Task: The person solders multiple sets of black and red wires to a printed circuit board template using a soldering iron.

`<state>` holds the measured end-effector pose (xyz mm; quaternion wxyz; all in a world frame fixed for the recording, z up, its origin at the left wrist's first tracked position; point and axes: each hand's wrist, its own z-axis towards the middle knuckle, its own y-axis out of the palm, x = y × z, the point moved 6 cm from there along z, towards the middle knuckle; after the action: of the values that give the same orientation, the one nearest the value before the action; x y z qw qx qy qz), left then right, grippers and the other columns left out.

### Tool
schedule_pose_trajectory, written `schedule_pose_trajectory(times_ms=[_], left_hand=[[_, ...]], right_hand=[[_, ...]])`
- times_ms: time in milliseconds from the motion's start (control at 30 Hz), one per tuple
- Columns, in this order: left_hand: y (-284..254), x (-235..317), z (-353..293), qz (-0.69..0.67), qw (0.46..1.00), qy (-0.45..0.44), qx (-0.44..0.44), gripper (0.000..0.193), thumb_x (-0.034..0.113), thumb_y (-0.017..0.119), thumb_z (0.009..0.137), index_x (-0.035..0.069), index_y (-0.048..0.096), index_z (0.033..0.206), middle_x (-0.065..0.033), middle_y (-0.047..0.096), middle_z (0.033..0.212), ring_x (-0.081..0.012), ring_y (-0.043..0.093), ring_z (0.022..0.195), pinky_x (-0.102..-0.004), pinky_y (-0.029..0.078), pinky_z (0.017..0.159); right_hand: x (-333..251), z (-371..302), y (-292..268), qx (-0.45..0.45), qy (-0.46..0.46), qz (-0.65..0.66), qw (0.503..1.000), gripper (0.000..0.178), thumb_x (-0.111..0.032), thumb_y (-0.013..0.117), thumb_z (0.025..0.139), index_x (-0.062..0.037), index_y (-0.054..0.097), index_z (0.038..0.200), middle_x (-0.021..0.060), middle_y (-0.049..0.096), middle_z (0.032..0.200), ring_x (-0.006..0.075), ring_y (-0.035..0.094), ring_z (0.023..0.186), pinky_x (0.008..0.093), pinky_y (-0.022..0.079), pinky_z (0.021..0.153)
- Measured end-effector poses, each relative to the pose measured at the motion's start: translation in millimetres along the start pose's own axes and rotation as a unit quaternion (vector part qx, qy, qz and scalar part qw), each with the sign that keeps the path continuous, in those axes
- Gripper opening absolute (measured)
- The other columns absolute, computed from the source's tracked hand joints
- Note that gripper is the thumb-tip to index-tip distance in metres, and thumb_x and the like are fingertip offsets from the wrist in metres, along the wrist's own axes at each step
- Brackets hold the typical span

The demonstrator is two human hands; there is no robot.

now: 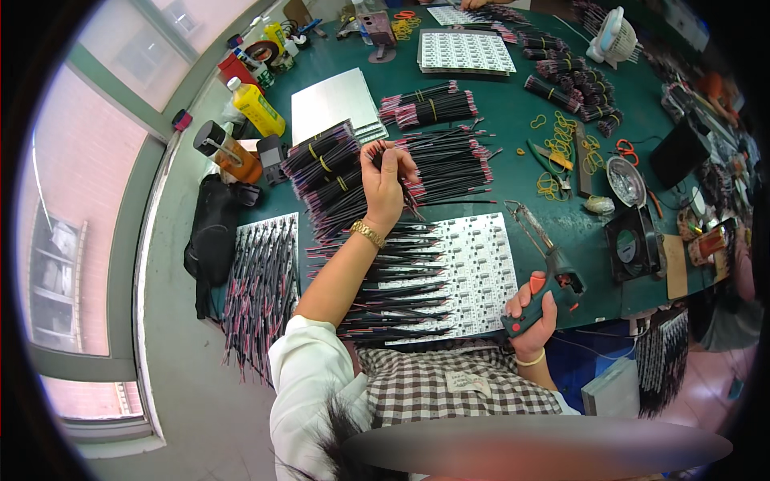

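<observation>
My right hand [532,322] is wrapped around the dark, red-trimmed handle of a soldering gun [566,272], whose long metal front points up and left, off the board. Over the wire piles, my left hand [387,180] has its fingers curled together, with dark wire strands showing between them; how many is hidden. Loose black wires with reddish ends [449,164] lie just right of that hand. Closer to me is a white circuit board panel [489,276], its left part covered by rows of black wires [405,297]. Banded wire bundles [321,164] sit left of the hand.
Another wired panel [261,289] overhangs the left table edge. White sheets [333,104], a yellow bottle [257,108] and a black bag [212,224] stand farther left. At right are rubber bands [565,140], a metal bowl [626,180] and a black fan [632,244].
</observation>
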<state>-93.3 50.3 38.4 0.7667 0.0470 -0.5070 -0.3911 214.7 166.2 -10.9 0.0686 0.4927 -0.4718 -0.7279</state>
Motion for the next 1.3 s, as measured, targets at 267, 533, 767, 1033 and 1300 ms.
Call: schedule_pose_trajectory(times_ms=[267,533,767,1033,1300], left_hand=[[0.7,-4.0,-4.1,0.007,0.998,-0.053,0.031,0.018,0.016,0.056,0.096,0.001,0.056,0.106,-0.0059,0.062,0.077,-0.0067,0.049,0.053,-0.0184,0.041,0.051],[41.2,104.5,-0.8,0.317,0.898,0.298,-0.066,0.023,-0.005,0.063,0.080,0.002,0.066,0.102,-0.0083,0.067,0.084,-0.0114,0.057,0.061,-0.0205,0.046,0.052],[63.9,35.7,-58.4,0.531,0.701,0.239,-0.411,0.026,0.006,0.062,0.072,0.006,0.067,0.097,-0.0050,0.064,0.089,-0.0199,0.062,0.070,-0.0299,0.048,0.056],[65.5,6.6,-77.1,0.547,0.712,0.131,-0.421,0.033,0.004,0.062,0.069,0.006,0.064,0.102,-0.0052,0.061,0.093,-0.0197,0.061,0.074,-0.0305,0.049,0.058],[68.8,7.2,-81.7,0.588,0.680,0.132,-0.418,0.032,0.008,0.060,0.072,0.006,0.066,0.103,-0.0024,0.062,0.090,-0.0151,0.056,0.066,-0.0284,0.045,0.054]], right_hand=[[2.5,-2.1,-1.6,-0.004,0.013,-0.021,1.000,0.041,-0.036,0.037,0.099,-0.0073,0.043,0.127,0.0040,0.047,0.080,0.0134,0.049,0.063,0.0299,0.041,0.066],[-7.2,-3.1,0.4,0.000,-0.040,-0.053,0.998,0.039,-0.026,0.047,0.096,-0.0024,0.041,0.126,0.0095,0.050,0.080,0.0169,0.051,0.060,0.0301,0.045,0.058],[-23.9,0.7,21.5,0.005,0.031,-0.155,0.987,0.044,-0.022,0.055,0.091,-0.0003,0.040,0.127,0.0105,0.053,0.079,0.0183,0.057,0.063,0.0289,0.049,0.057],[-27.0,-10.7,23.7,-0.018,0.126,-0.274,0.953,0.046,-0.020,0.056,0.090,0.0024,0.041,0.129,0.0112,0.056,0.082,0.0169,0.056,0.064,0.0298,0.048,0.059],[-30.3,-2.6,27.5,-0.159,0.136,-0.461,0.863,0.051,-0.014,0.056,0.082,0.0032,0.041,0.128,0.0143,0.053,0.097,0.0197,0.057,0.065,0.0312,0.048,0.058]])
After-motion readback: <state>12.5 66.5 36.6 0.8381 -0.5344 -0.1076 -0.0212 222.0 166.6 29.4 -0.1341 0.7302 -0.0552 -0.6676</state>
